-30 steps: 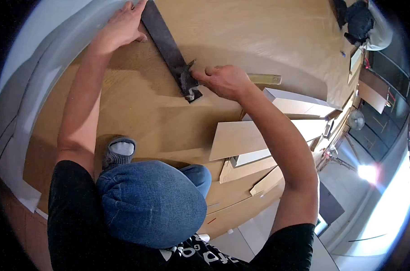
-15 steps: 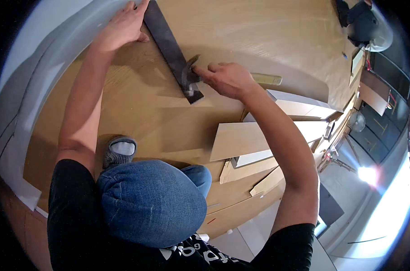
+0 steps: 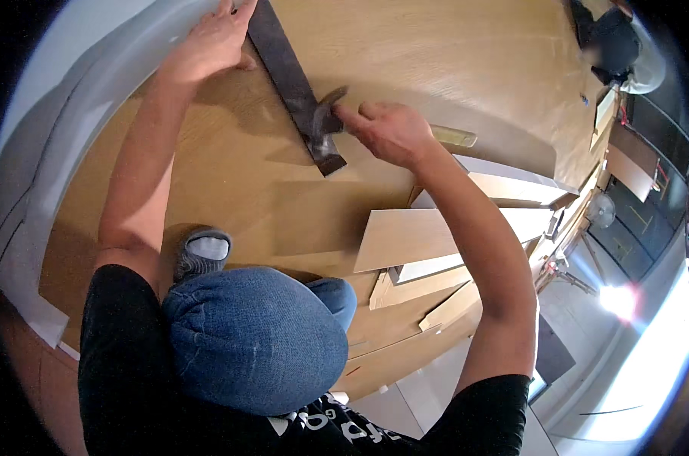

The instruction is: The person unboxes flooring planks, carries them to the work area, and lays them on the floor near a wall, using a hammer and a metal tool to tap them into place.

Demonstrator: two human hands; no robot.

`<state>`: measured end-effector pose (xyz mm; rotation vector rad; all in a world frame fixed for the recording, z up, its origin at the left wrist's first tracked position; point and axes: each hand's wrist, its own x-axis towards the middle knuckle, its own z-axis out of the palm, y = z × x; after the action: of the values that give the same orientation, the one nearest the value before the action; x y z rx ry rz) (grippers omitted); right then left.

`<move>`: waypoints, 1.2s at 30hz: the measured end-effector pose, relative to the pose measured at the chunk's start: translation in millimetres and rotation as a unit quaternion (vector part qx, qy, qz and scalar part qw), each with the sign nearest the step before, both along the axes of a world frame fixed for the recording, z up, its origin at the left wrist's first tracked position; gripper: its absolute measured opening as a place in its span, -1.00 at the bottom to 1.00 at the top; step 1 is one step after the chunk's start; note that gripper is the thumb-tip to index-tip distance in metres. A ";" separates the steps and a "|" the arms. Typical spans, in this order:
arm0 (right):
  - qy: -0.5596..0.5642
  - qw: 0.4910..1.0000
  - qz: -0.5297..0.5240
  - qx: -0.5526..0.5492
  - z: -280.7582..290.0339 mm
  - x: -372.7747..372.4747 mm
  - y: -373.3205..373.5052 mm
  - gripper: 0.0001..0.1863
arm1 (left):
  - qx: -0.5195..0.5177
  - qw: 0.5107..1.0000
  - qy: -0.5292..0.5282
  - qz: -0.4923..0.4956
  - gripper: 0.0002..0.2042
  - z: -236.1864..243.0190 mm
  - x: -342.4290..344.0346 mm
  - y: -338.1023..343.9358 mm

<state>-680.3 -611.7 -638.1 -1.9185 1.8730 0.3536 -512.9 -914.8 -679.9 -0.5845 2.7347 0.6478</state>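
Observation:
A long dark flat strip runs from the top edge toward the middle over the light brown sheet surface. At the strip's far end is my left hand, its fingers stretched out against the edge and the thumb apart; the fingertips are partly cut off by the picture's top. My right hand is closed round the handle of a claw hammer. The hammer's metal head is over the strip's near end, slightly blurred. Its yellowish handle end shows beyond my wrist.
Several pale boards lie stacked under and beside my right forearm. My bent knee in jeans and slippered foot are on the near side. White sheeting curves along the left. Another person is at the far right, near a fan.
The hammer head and my right hand have shifted slightly to the right, and the claw is tilted a little differently. The strip's near end has edged slightly right.

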 end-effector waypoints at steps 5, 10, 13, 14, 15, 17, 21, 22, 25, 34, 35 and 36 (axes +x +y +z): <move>-0.037 0.994 0.096 0.048 -7.7 0.7 -1.3 -0.57 | -0.028 0.996 0.065 0.048 0.17 -57.3 1.9 -6.9; -0.010 0.996 0.029 0.086 4.7 4.8 7.4 -0.55 | 0.013 0.999 0.029 0.034 0.04 -26.0 -5.8 -2.6; -0.020 0.997 0.018 0.078 24.0 24.7 11.5 -0.55 | 0.049 0.993 -0.079 0.075 0.14 5.2 -6.2 2.9; -0.019 0.998 -0.024 0.046 31.3 37.6 22.0 -0.55 | 0.056 0.995 -0.044 0.076 0.12 2.6 -1.7 2.1; -0.019 0.997 -0.068 0.014 39.5 54.3 32.3 -0.54 | 0.062 0.995 -0.009 0.074 0.11 0.3 1.2 1.4; -0.029 0.984 -0.171 0.048 59.6 104.4 53.8 -0.53 | 0.097 0.991 0.020 0.094 0.05 1.4 2.9 2.3; -0.032 0.986 -0.165 0.019 57.2 202.1 101.7 -0.46 | 0.196 0.957 0.151 0.151 -0.14 -20.7 34.7 -9.7; -0.039 0.985 -0.167 0.019 47.5 219.7 114.2 -0.46 | 0.182 0.967 0.148 0.101 -0.18 -24.3 46.5 -17.6; -0.060 0.980 -0.181 0.051 5.8 251.9 153.4 -0.48 | 0.206 0.949 0.217 0.102 -0.22 -0.9 78.4 -10.6; -0.083 0.956 -0.259 0.110 -18.5 275.5 171.3 -0.41 | -0.127 0.945 0.071 0.293 -0.58 -44.0 417.4 -47.9; -0.061 0.972 -0.225 0.045 -26.6 277.8 181.5 -0.40 | -0.113 0.933 0.000 0.342 -0.50 -45.0 448.4 -58.6; -0.070 0.971 -0.224 0.047 -28.1 285.5 176.0 -0.46 | -0.131 0.917 -0.031 0.377 -0.45 -51.0 492.3 -66.1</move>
<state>-394.8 -435.7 -666.3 -1.3661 2.0793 0.1534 -20.6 -981.0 -730.9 -1.7289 2.4918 0.3868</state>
